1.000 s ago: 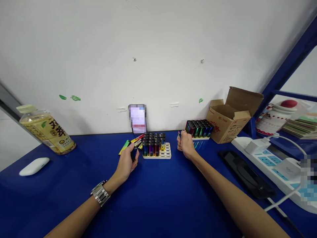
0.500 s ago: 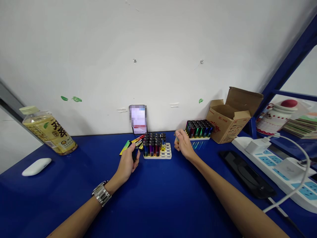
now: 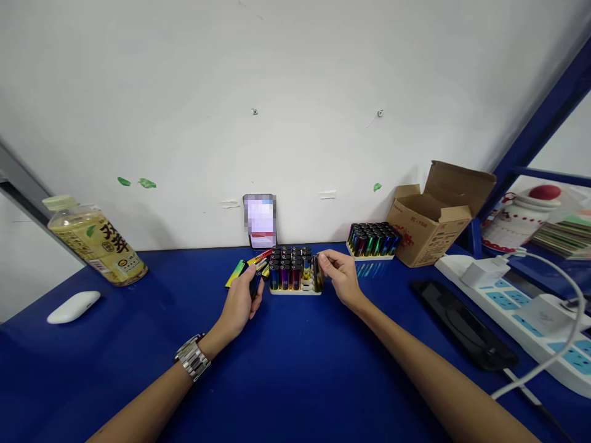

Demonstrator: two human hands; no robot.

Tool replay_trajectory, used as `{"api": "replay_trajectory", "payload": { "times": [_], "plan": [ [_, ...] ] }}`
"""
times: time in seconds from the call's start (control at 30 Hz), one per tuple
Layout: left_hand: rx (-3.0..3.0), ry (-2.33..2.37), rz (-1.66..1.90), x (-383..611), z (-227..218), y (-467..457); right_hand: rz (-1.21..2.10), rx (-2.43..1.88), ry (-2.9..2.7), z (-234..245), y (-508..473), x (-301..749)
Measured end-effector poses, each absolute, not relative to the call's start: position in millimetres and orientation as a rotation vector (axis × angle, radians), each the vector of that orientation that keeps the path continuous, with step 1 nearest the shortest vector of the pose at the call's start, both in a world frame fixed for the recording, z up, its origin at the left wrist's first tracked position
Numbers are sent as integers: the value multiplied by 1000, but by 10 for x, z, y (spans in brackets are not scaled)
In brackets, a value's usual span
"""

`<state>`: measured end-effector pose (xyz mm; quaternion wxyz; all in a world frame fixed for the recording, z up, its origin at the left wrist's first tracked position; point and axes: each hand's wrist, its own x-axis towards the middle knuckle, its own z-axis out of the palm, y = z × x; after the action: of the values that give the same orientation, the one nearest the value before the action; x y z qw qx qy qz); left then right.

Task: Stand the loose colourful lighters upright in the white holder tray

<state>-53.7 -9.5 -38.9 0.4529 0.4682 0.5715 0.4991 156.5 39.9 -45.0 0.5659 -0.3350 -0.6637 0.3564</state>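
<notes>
A white tray (image 3: 295, 293) with rows of holes holds several shiny lighters (image 3: 285, 275) standing upright, with black ends on top. At its front right, my right hand (image 3: 341, 275) pinches a dark, gold-tinted lighter (image 3: 317, 274) upright between thumb and fingers. Its lower end is at the tray; how deep it sits I cannot tell. To the left of the tray, my left hand (image 3: 240, 298) is closed around dark blue-black lighters (image 3: 255, 283), partly hidden by the fingers. Behind this hand lie loose yellow, green and red lighters (image 3: 258, 261).
A second tray of lighters (image 3: 373, 240) stands by an open cardboard box (image 3: 427, 224). A lit phone (image 3: 260, 221) leans on the wall. To the right lie a black phone (image 3: 462, 323) and a power strip (image 3: 517, 314); to the left, a bottle (image 3: 99, 240) and a white case (image 3: 74, 307).
My right hand has moved left to the tray, bringing a lighter upright over its right-hand column. My left hand keeps its grip beside the tray. The view has shifted slightly.
</notes>
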Motion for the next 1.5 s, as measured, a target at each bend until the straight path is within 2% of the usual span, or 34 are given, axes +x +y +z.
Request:
{"api": "replay_trajectory", "payload": {
  "times": [0.43,0.67,0.83,1.0,1.07,1.13,1.2,1.27,1.37,1.5],
  "plan": [
    [1291,1398,1246,-536,-399,-122,280,-851,-1945,-482,432,1663],
    [1583,1377,1313,-547,-411,-187,113,-938,-2008,-408,298,1598],
    [2197,1362,1205,-501,-403,-313,283,-762,-2083,-350,40,1341],
    [2546,1236,1190,-472,-425,-356,500,-790,-1887,-348,-60,1184],
    [2597,1386,1299,-506,-416,-324,550,-826,-1699,-350,5,1218],
    [2569,1737,1352,-567,-402,-266,616,-862,-1467,-353,110,1301],
    [2478,2148,1193,-643,-395,-197,683,-873,-1300,-367,223,1405],
    [2387,2418,858,-713,-399,-137,738,-886,-1257,-397,315,1501],
    [2307,2513,459,-781,-418,-83,828,-885,-1381,-455,380,1570],
    [2333,2464,339,-812,-442,-56,696,-855,-1642,-504,357,1536]
  ]
}}
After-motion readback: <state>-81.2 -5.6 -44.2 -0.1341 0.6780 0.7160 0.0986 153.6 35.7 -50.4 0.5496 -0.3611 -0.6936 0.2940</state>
